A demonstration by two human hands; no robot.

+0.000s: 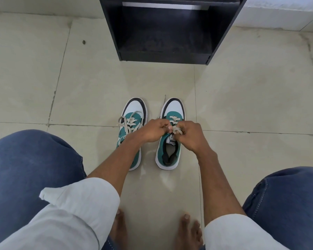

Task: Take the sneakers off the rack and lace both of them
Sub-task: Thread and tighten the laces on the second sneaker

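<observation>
- Both sneakers stand on the floor (242, 98), side by side w/ a small gap, toes toward the dark rack (163, 33), well apart from it.
- The rack shelf in view looks empty, so the taking-off part seems done.
- Left sneaker (134, 112): the lace (124, 121) sits in a loose bow w/ loops falling to the side; I judge it as finished or nearly. The left forearm hides its heel part.
- Right sneaker (170, 154): both hands work over its tongue, near the upper eyelets.
- Left hand (152, 130): fingers curled tight, pinching the lace (174, 130) of this shoe.
- Right hand (191, 134): fingers also closed, gripping the other side of the same lace.
- Lace is flat, soft and limp, prob. cotton; it bends anywhere, so best to hold it close to the tip or right at the crossing, else it slips back.
- The shoe itself is light w/ a firm sole; it may slide when the lace is pulled, bc nothing pins it.
- Floor: pale glossy tiles w/ grey joints, some stains; smooth, likely slippery.
- Room: white wall base behind the rack. The person is low over the floor, knees in blue jeans apart, bare feet below.
</observation>
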